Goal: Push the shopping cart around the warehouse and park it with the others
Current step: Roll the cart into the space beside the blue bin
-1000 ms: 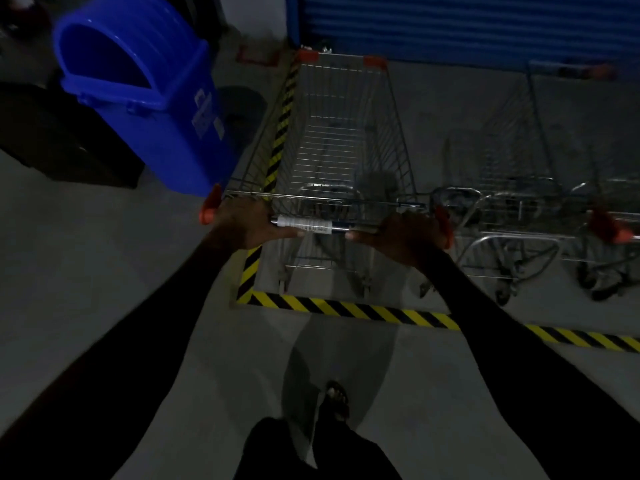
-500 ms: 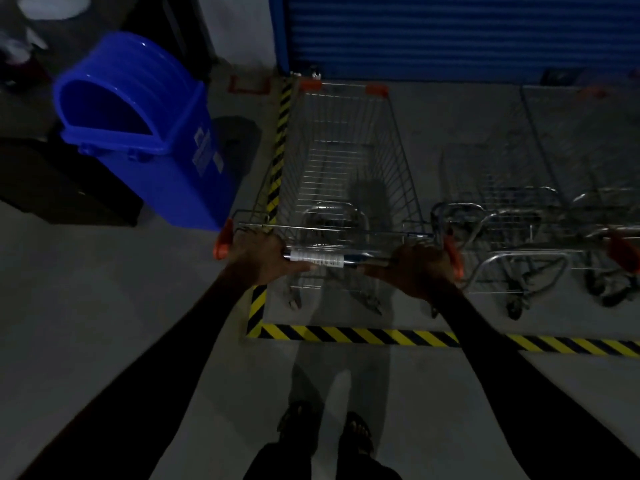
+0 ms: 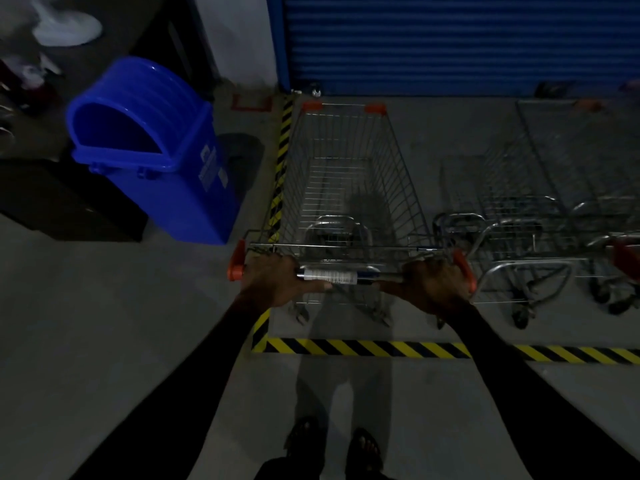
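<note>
A wire shopping cart [image 3: 346, 174] with orange corner caps stands inside a floor bay marked by yellow-black hazard tape [image 3: 374, 348]. My left hand [image 3: 273, 282] grips the left end of its handle bar [image 3: 346, 275]. My right hand [image 3: 429, 285] grips the right end, beside the orange end cap. Two other parked carts [image 3: 512, 216] stand side by side to the right, inside the same bay. The pushed cart's front end points at the blue roller shutter [image 3: 450, 43].
A blue bin [image 3: 152, 150] with an open swing lid leans just left of the bay's tape line. A dark block [image 3: 62, 199] lies further left. My feet [image 3: 332, 441] stand on bare concrete behind the tape. A white fan base [image 3: 65, 27] stands at top left.
The cart has rolled forward into the taped bay and now sits level with the parked carts. I stepped up behind it; both hands kept their grip on the handle.
</note>
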The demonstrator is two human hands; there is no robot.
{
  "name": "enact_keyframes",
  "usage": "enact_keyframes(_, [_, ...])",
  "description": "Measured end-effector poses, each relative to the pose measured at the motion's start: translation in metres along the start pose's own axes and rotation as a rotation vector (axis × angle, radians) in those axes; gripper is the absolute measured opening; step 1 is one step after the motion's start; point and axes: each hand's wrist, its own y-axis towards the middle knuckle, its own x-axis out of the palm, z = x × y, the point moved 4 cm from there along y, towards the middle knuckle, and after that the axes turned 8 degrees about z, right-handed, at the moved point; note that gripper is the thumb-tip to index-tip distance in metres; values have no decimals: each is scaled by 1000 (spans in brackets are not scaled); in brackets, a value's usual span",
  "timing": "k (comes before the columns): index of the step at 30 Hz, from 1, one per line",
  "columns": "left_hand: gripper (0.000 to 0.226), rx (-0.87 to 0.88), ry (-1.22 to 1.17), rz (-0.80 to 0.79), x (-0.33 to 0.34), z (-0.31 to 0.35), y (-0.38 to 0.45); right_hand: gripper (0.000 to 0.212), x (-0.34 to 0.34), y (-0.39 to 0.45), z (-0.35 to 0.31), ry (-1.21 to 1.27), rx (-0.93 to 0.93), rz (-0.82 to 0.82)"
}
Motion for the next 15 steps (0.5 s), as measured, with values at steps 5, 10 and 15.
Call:
enact_keyframes(5, [89,-15,-13,-30,1,5,-3,95,-1,4,2,-155,-91,189])
enact_keyframes(10, [100,-8,-31,-41,-3,3,-4,91,0,6,-2,17,-51,30])
enact_keyframes(15, [88,0,-192,-13,-9,4,-10,83,-5,3,-1,3,-81,84])
